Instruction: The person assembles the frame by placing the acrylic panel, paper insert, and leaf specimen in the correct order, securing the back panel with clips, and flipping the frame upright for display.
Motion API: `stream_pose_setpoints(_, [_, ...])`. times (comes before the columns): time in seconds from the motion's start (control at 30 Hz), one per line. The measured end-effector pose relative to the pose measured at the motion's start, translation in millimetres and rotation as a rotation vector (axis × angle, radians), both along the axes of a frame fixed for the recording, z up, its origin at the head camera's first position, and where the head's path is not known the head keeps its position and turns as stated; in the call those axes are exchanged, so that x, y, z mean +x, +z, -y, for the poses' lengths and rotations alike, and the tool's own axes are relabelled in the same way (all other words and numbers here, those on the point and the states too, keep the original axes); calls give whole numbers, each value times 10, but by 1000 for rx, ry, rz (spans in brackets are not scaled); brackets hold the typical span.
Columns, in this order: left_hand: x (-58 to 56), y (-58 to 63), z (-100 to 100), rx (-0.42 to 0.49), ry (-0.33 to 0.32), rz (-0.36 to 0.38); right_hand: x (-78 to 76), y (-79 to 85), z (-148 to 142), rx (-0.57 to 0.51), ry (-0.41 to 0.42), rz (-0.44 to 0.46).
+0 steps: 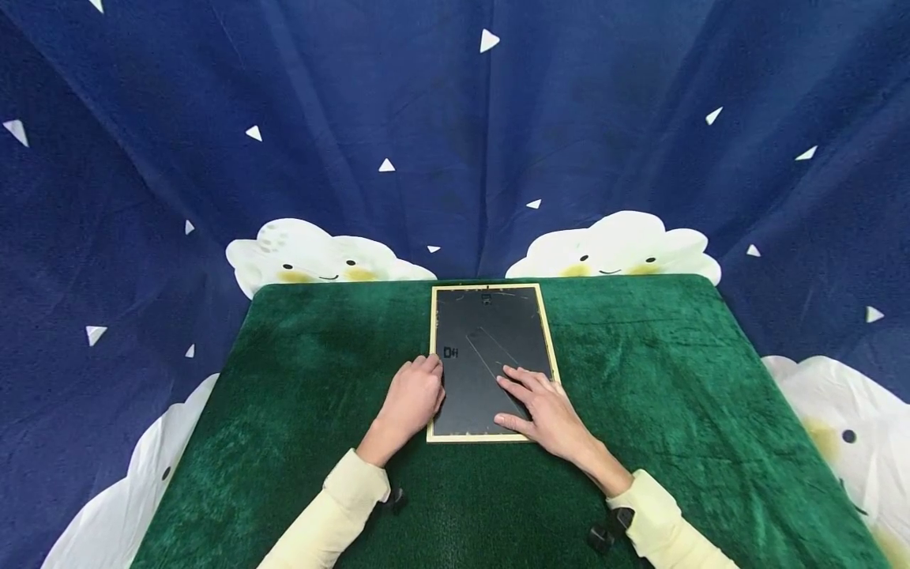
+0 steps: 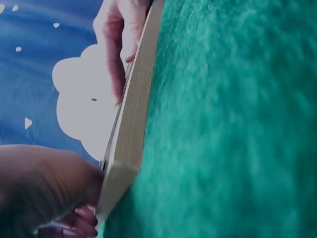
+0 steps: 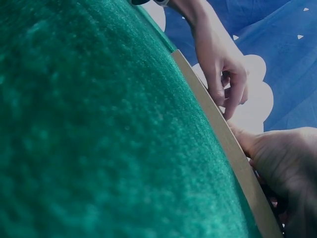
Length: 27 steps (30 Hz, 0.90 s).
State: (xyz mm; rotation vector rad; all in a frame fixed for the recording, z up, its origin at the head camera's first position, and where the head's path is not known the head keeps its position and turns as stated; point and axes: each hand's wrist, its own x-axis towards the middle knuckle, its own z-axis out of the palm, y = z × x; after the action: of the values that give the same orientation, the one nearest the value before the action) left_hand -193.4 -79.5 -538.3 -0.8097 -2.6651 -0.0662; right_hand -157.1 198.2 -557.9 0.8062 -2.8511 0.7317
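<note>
Picture frame (image 1: 479,359) sat back-up by the middle of the surface's (image 1: 640,356) far edge. Left hand (image 1: 415,391) curled at its side, couldn't tell if pinching; right hand (image 1: 543,407) spread on top. Looked stiff, lightish; wooden rails (image 1: 469,438) seemed grabbable.

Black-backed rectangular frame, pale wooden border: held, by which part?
Left hand curls at the left border of the frame; whether it grips cannot be told. Right hand lies spread over its right side, no grip visible.

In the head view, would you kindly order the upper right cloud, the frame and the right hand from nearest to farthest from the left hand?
1. Frame: at the left hand.
2. Right hand: on the frame's right side.
3. Upper right cloud: past the green cloth's back edge.
</note>
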Motion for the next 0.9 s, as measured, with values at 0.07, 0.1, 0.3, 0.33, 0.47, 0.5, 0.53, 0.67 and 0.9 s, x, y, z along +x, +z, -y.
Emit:
stream_pose_setpoints(0.07, [11,-1,-57,-54,19,-37,6,2,-8,0,-4,-2])
stream_pose_setpoints(0.1, [18,-1,-87,-82,29,-53,8,3,-12,-1,-7,-3])
stream_pose_setpoints(0.3, [84,-44,-195,-73,118,-32,15,8,-14,10,-9,-8])
stream_pose_setpoints(0.33, [92,-60,-197,-24,144,6,12,8,-14,12,-6,-10])
stream_pose_setpoints(0.47, [110,-129,-162,256,255,182,-4,13,-11,4,15,-20])
stream_pose_setpoints(0.5, [111,-145,-147,329,270,229,-8,16,-13,-7,23,-22])
stream_pose_setpoints(0.53, [114,-160,-132,391,275,270,-12,18,-15,-20,30,-27])
stream_pose_setpoints(0.67, [118,-191,-97,529,229,393,-23,17,-41,-92,51,-63])
stream_pose_setpoints(0.9, [122,-209,-96,545,119,434,-19,21,-129,-164,-65,-222])
